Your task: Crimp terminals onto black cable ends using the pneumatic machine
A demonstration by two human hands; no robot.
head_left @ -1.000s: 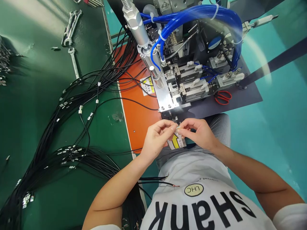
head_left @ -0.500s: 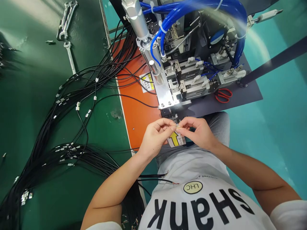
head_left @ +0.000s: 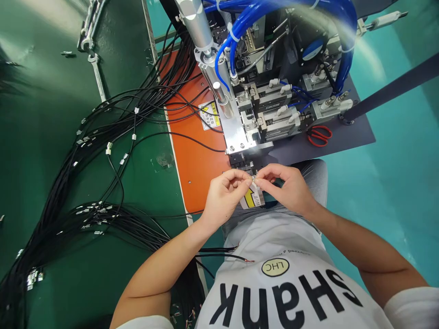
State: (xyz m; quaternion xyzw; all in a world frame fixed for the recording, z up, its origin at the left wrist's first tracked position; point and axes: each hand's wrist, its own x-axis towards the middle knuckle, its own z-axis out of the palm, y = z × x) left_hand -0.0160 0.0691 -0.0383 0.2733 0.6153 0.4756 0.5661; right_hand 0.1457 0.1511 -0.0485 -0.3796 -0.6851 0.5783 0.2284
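My left hand (head_left: 226, 194) and my right hand (head_left: 286, 187) meet fingertip to fingertip just in front of the machine (head_left: 236, 132). Both are pinched closed around something small and thin; the fingers hide most of it, so its kind does not show. Below the fingertips lies a metal plate with a yellow arrow label (head_left: 250, 198). Black cables (head_left: 219, 257) with stripped, coloured wire ends reach from the left towards my shirt, under my left forearm.
A big bundle of black cables (head_left: 130, 226) with metal connectors spreads over the green table (head_left: 147, 178). Wrenches (head_left: 98, 77) lie at upper left. Red-handled scissors (head_left: 319, 135) rest on the machine's grey base. Blue air hoses (head_left: 254, 20) arch over the machine.
The right fingertips have shifted slightly and the thin yellowish piece between the hands shows less. Both hands stay together in the same place. The view has moved a little.
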